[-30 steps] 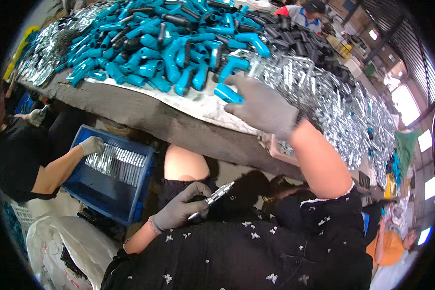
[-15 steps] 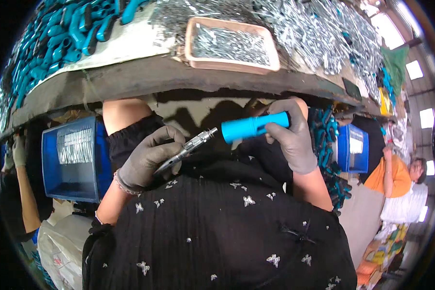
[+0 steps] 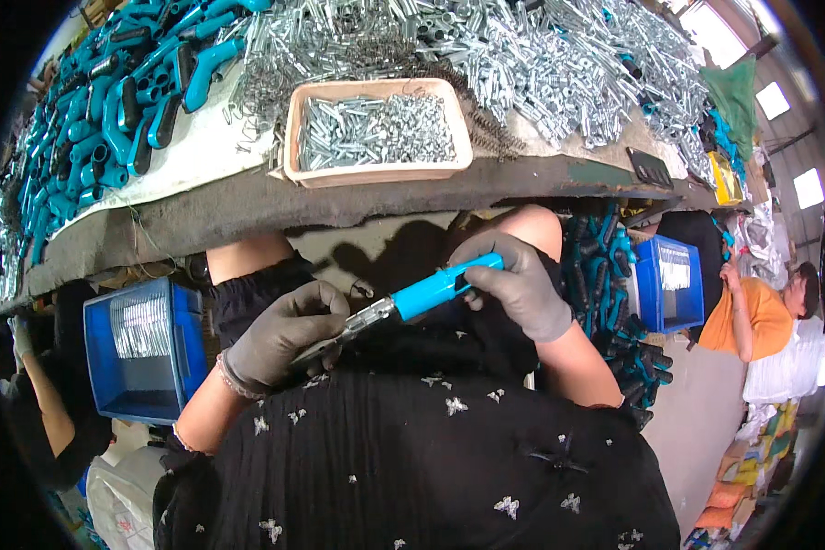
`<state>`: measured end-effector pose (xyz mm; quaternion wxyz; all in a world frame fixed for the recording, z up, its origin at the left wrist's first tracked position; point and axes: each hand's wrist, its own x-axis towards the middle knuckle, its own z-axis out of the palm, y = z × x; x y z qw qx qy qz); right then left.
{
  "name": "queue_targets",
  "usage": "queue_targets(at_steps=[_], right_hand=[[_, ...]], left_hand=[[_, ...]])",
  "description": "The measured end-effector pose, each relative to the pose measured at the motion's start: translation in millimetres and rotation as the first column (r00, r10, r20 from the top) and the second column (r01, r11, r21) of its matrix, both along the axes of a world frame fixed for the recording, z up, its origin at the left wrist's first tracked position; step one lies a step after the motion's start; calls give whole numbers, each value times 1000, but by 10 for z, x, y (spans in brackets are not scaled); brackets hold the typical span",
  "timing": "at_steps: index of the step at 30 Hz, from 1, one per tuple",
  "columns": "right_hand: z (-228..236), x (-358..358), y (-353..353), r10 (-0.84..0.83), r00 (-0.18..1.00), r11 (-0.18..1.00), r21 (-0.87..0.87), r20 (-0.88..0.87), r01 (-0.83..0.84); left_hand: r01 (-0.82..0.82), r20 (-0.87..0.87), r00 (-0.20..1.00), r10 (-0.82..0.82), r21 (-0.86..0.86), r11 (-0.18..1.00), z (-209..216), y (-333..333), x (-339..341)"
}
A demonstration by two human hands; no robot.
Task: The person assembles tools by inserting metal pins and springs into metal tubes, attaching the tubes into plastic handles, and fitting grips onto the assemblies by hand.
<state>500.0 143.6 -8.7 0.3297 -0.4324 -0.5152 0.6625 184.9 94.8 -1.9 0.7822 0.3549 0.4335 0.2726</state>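
Above my lap, my left hand [image 3: 284, 337], in a grey glove, is closed around a slim silver metal rod assembly [image 3: 370, 317]. My right hand [image 3: 524, 291], gloved too, grips the far end of a turquoise plastic tubular housing [image 3: 427, 294] with a slot cut in its side. The two parts meet in one slanting line, with the metal end at the mouth of the housing. How deep it sits inside is hidden. My left fingers cover the lower end of the metal assembly.
On the bench ahead stands a pinkish tray [image 3: 289, 151] of small metal pins. Metal parts [image 3: 559, 73] and turquoise handles [image 3: 119, 110] are heaped around it. Blue crates [image 3: 192, 344] flank my legs. A person in orange [image 3: 752, 316] sits at right; another person's arm [image 3: 46, 390] shows at left.
My right hand has brought the turquoise housing left and down onto the metal end, closing the gap between them. The bench and tray appear lower in view.
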Motion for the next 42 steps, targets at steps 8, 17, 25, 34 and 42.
queue_targets(at_steps=[8, 17, 25, 34, 42], right_hand=[[-43, -136, 51, 66, 998, 997, 37, 11, -67], [-185, -425, 51, 289, 956, 957, 22, -56, -288], [-406, -609, 42, 278, 960, 927, 259, 12, -272], [-451, -845, 57, 249, 967, 962, 128, -58, -240], [160, -1166, 431, 14, 888, 439, 795, 459, -418]], left_hand=[[52, -6, 999, -53, -17, 998, -63, 117, -32], [262, -431, 901, -44, 462, 848, -116, 210, 26], [106, -483, 869, 111, 399, 911, -296, 235, -84], [114, -515, 857, 3, 196, 974, -204, 320, -211], [217, -69, 976, -207, 213, 953, -114, 265, -266]])
